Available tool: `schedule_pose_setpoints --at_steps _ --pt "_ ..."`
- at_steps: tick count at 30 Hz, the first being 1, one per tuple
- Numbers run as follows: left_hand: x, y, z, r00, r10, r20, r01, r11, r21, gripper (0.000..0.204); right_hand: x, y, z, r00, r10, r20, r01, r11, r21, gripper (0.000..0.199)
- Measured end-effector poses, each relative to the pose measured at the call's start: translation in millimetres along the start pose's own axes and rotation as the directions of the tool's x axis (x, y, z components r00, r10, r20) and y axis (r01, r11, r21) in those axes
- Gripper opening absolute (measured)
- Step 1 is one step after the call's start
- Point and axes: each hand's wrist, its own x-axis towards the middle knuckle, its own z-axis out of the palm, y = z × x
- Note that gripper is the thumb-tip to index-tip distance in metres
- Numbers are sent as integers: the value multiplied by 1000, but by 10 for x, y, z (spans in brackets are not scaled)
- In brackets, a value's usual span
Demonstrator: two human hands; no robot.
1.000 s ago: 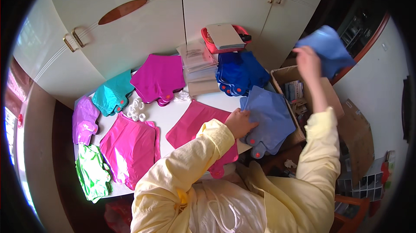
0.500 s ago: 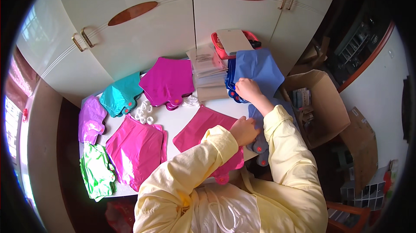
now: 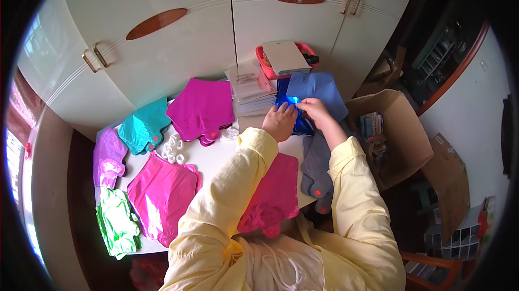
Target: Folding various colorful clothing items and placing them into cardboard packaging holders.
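Observation:
At the right part of the table, both hands are at a stack of dark blue foil balloons [image 3: 304, 125], flat and uninflated. My right hand [image 3: 317, 112] pinches the shiny edge of a blue foil balloon [image 3: 293, 100]. Close beside it, my left hand [image 3: 279, 122] has its fingers bent over the same foil; its thumb is hidden. Behind the right hand lies a light blue foil balloon [image 3: 324, 92]. Grey-blue foil balloons [image 3: 315, 167] lie under my right forearm, and a pink foil balloon [image 3: 277, 188] lies by my left sleeve.
Magenta [image 3: 201, 108], teal [image 3: 143, 126], purple [image 3: 109, 153], green [image 3: 117, 220] and bright pink [image 3: 162, 196] foil balloons cover the left side. White rings [image 3: 173, 147] lie among them. Clear packets [image 3: 251, 88] and a red basket [image 3: 263, 63] stand behind; a cardboard box [image 3: 403, 153] is at right.
My left hand has moved up and away from the grey-blue balloons to the dark blue stack. The right hand has let go of the light blue balloon and now pinches shiny blue foil.

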Motion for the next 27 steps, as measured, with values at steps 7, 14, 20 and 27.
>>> schedule_pose_setpoints --at_steps 7,14,20,27 --pt "26 121 -91 967 90 239 -61 990 -127 48 118 21 -677 981 129 -146 3 739 674 12" --pt "35 173 -9 952 59 301 -27 994 -110 49 15 -327 -1759 948 32 -316 250 537 805 24" --pt "25 171 -105 929 12 370 31 993 -110 51 -511 -1075 -1792 360 -473 -804 734 676 -69 21" --pt "-202 -64 -742 886 -57 460 126 985 -120 58 -1038 -2131 -309 132 -986 -99 396 144 -907 14"
